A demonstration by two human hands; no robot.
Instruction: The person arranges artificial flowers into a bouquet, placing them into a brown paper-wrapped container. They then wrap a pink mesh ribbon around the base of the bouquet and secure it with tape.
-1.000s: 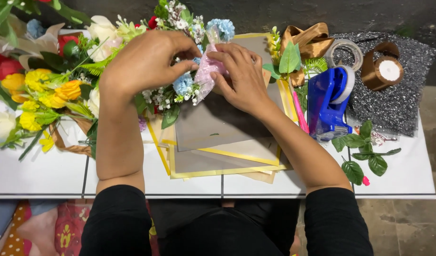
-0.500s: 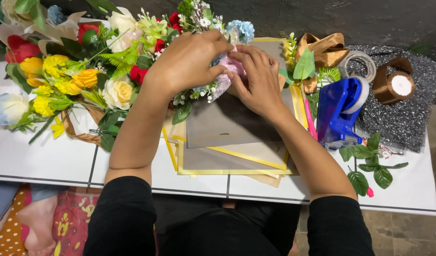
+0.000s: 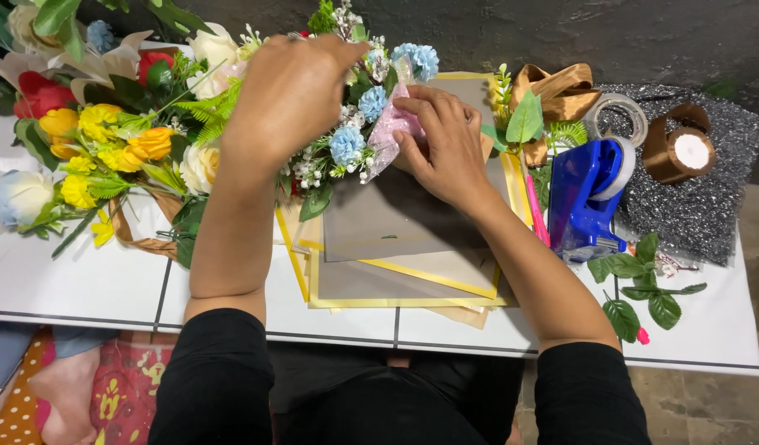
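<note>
My left hand [image 3: 290, 92] is curled over a small posy of artificial blue and white flowers [image 3: 351, 142], gripping it from above. My right hand [image 3: 442, 140] pinches the pink sheer wrap [image 3: 383, 132] at the side of that posy. Both hands work over a stack of grey and yellow-edged paper sheets [image 3: 396, 247] lying on the white tiled table [image 3: 91, 280]. The posy's stems are hidden under my left hand.
A heap of yellow, red and white artificial flowers [image 3: 107, 140] lies at the left. A blue tape dispenser [image 3: 589, 198], clear tape roll [image 3: 617, 118], brown ribbon spool [image 3: 680, 152] on glittery grey sheet [image 3: 709, 206], brown ribbon [image 3: 552, 86] and loose green leaves [image 3: 643, 284] sit right.
The view has shifted so the table contents sit lower and rightward in frame. My hands stay on the posy; the right fingers have moved onto the pink wrap.
</note>
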